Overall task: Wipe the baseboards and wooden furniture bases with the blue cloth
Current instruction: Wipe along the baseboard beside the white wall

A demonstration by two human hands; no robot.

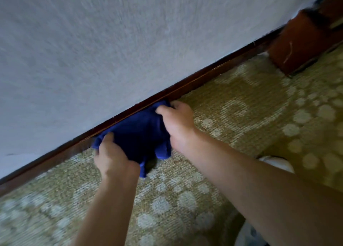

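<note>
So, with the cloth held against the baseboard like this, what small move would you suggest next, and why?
Probably slide the blue cloth along the baseboard toward the wooden furniture base. Both the left hand and the right hand grip the cloth and press it against the trim, and a long dark stretch runs on to the right, up to that base.

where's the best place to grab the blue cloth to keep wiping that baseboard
Grip the blue cloth at its two ends from the carpet side, as the left hand and right hand do. It lies bunched lengthwise along the baseboard, so end grips probably keep its long edge on the wood.
</note>
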